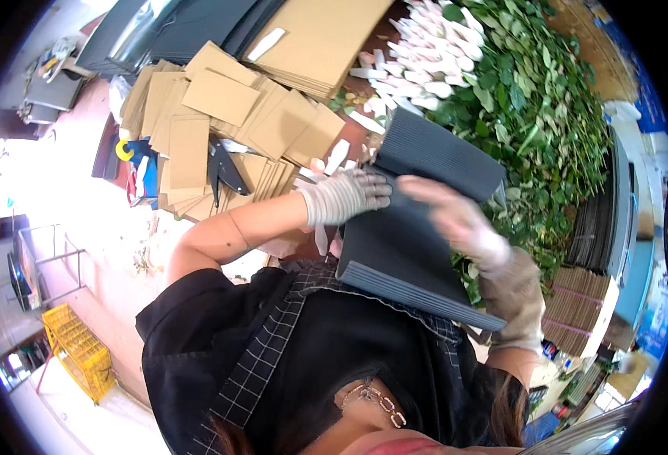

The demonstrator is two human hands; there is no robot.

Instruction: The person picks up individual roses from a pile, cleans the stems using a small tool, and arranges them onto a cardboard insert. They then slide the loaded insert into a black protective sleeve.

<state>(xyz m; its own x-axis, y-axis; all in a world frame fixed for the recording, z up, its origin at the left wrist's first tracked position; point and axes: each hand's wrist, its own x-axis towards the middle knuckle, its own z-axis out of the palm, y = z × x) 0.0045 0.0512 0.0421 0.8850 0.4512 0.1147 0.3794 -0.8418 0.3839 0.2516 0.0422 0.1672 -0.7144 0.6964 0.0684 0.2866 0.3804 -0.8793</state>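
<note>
Before me lies black corrugated wrapping sheet (402, 239), with its ridged front edge near my apron and another folded ridged flap (436, 153) at its far end. My left hand (351, 196), in a striped light glove, rests flat on the sheet's left side with its fingers extended. Blurred by motion, my right hand (459, 219) is over the sheet's right part, fingers extended; whether it touches the sheet I cannot tell. A black stapler (229, 169) lies among the cardboard pieces left of my left hand. White sleeve-like wraps (338, 156) lie close beyond that hand.
Cut cardboard pieces (223, 96) spread at the left, near a stack of larger cardboard sheets (317, 42). Wrapped flower heads (430, 54) and leafy stems (533, 125) fill the far right. A blue tape dispenser (143, 168) stands at the left edge. Bundled cardboard (575, 310) sits right.
</note>
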